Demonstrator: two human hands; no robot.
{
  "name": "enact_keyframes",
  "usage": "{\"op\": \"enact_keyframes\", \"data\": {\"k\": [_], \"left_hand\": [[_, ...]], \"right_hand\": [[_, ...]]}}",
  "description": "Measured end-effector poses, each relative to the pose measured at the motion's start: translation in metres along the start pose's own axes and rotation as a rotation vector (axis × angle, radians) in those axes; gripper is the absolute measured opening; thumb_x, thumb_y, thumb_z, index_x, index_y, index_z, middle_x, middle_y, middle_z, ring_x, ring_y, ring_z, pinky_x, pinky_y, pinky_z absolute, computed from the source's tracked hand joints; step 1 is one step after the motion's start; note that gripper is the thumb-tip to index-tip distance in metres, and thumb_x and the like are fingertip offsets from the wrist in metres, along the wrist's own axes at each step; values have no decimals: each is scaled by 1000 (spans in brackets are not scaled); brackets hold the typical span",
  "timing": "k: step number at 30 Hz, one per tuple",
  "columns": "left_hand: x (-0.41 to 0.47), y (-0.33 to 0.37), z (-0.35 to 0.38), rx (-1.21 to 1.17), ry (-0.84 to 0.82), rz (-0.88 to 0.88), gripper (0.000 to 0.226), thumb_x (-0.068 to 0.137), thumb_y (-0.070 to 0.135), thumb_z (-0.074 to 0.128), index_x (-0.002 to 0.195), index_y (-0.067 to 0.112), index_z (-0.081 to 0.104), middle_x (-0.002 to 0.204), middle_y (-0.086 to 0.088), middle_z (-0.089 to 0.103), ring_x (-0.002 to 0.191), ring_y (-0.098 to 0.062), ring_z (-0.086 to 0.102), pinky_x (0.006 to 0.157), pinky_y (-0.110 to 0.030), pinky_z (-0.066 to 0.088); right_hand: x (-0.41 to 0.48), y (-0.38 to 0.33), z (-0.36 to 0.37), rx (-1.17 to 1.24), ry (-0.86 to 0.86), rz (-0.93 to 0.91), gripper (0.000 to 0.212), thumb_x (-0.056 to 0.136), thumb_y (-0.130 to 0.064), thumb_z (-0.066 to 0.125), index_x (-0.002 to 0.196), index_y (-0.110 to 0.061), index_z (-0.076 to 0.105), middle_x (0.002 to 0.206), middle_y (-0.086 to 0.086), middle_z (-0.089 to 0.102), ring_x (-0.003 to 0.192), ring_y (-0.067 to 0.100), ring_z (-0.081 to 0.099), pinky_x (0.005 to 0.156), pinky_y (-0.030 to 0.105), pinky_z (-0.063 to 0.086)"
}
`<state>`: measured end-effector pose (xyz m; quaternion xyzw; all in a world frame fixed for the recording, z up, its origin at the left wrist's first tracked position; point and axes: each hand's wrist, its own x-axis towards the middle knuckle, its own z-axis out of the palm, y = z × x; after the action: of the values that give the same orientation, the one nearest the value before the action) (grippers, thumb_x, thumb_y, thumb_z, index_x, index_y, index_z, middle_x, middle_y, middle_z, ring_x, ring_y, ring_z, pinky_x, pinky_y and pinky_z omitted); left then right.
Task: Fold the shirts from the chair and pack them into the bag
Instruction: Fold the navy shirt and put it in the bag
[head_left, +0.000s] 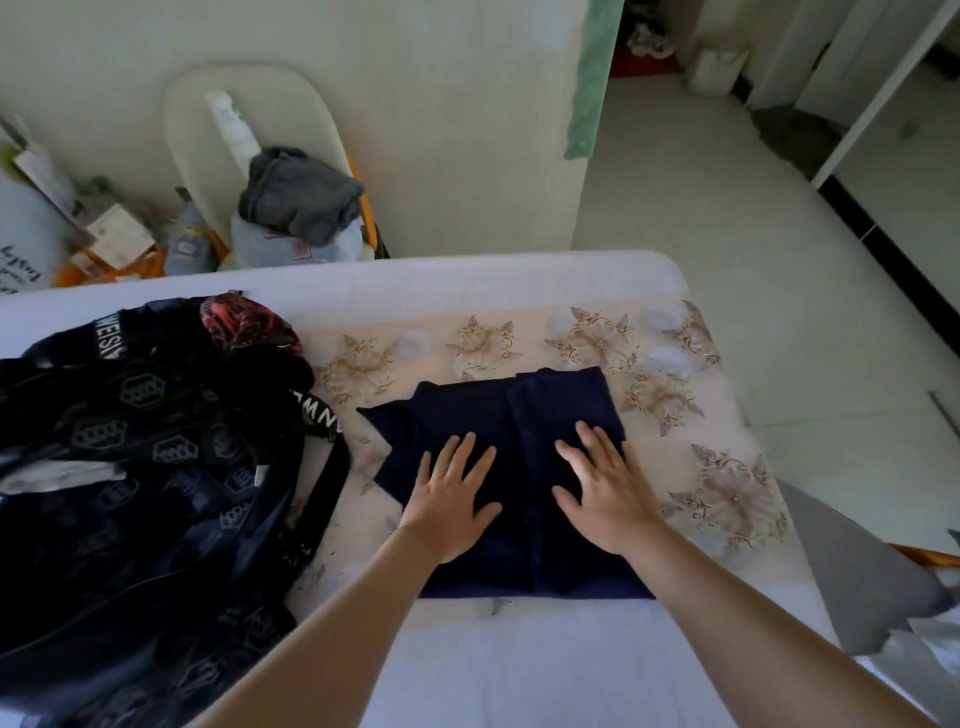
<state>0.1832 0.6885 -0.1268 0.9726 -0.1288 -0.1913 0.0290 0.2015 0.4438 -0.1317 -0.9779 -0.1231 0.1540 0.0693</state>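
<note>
Both hands lie flat on a dark navy shirt (483, 410) spread on the bed (519, 665); the left hand (452, 506) presses its left half and the right hand (602, 493) its right half; the fingers (465, 452) of both are straight, spread and released, palms down, grasping nothing; a lengthwise fold runs up the cloth between the two hands.

The shirt is partly folded into a rough rectangle under and just beyond the fingertips; one sleeve sticks out to the left of the left fingers; the shirt's far edge lies on a floral cover (597, 332) that continues beyond and to the right of the right fingers.

Well to the left of the left fingers sits a black bag (156, 467) with a hexagon print and a strap with white letters; the strap lies just beside the protruding sleeve; some red patterned fabric (244, 322) shows at the bag's far end.

Far beyond the fingers, past the edge of the bed, a pale chair (197, 119) stands against the wall; a crumpled grey garment (298, 195) rests on a light blue one (291, 247) on its seat.
</note>
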Motion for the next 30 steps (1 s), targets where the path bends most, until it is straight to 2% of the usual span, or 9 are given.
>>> {"op": "enact_keyframes", "data": {"k": [4, 7, 12, 14, 17, 18, 21, 24, 30], "left_hand": [[-4, 16, 4, 2, -57, 33, 83, 94, 69, 27, 155, 31, -14, 160, -3, -30, 147, -23, -29, 121, -50, -7], [-14, 29, 4, -18, -47, 37, 79, 94, 69, 25, 157, 31, -3, 163, -1, -18, 150, -23, -17, 121, -51, 2], [-33, 12, -1, -324, 302, -3, 46, 98, 34, 39, 142, 22, 43, 147, 4, 42, 135, -18, 37, 108, -41, 39], [-38, -10, 1, -357, 368, -74, 45, 97, 24, 45, 141, 18, 44, 145, 1, 43, 134, -20, 37, 107, -39, 41], [-49, -45, 12, -321, 203, -147, 62, 100, 22, 48, 155, 20, 21, 161, -3, 18, 149, -24, 15, 119, -42, 26], [-55, -53, 15, -307, 177, -150, 63, 100, 21, 50, 156, 20, 23, 162, -3, 18, 149, -25, 16, 120, -43, 26], [-79, -69, 29, -240, 229, -167, 53, 87, 24, 70, 137, 13, 57, 146, -6, 50, 135, -27, 47, 102, -47, 48], [-101, -70, 47, -204, 257, -259, 48, 93, 37, 52, 134, 13, 60, 143, -3, 53, 133, -25, 49, 104, -45, 46], [-109, -56, 31, -384, 362, -452, 33, 98, 39, 40, 104, 20, 66, 119, 2, 57, 115, -22, 49, 90, -35, 46]], "right_hand": [[4, 3, -16, -191, 58, 50, 57, 88, -55, 43, 137, -27, 50, 152, 7, 39, 140, 29, 35, 116, 58, 14], [11, -21, -26, -228, 161, -35, 38, 88, -36, 54, 121, -19, 61, 128, 8, 56, 118, 30, 52, 112, 56, 28], [20, -84, -25, -18, 50, -371, 53, 93, -19, 53, 144, -18, 43, 158, 9, 31, 146, 27, 29, 120, 44, 22], [25, -105, -23, 22, -32, -412, 64, 95, -18, 48, 155, -19, 25, 165, 6, 16, 151, 24, 15, 123, 41, 15], [32, -125, -17, 2, -123, -428, 74, 99, -26, 44, 159, -24, 0, 167, 4, 5, 153, 22, 9, 122, 42, 15], [34, -128, -15, -43, -140, -411, 73, 101, -30, 42, 159, -24, -1, 167, 4, 4, 153, 23, 8, 122, 43, 17], [43, -140, -13, -254, -74, -354, 57, 103, -39, 36, 155, -19, 23, 164, 8, 16, 148, 26, 22, 115, 51, 25], [56, -164, -18, -312, 39, -364, 41, 101, -30, 44, 140, -17, 44, 145, 10, 43, 125, 29, 47, 104, 46, 36], [87, -208, -30, -287, -2, -727, 67, 91, 2, 51, 152, -19, 30, 156, 8, 27, 119, 31, 52, 97, 43, 46]]}}
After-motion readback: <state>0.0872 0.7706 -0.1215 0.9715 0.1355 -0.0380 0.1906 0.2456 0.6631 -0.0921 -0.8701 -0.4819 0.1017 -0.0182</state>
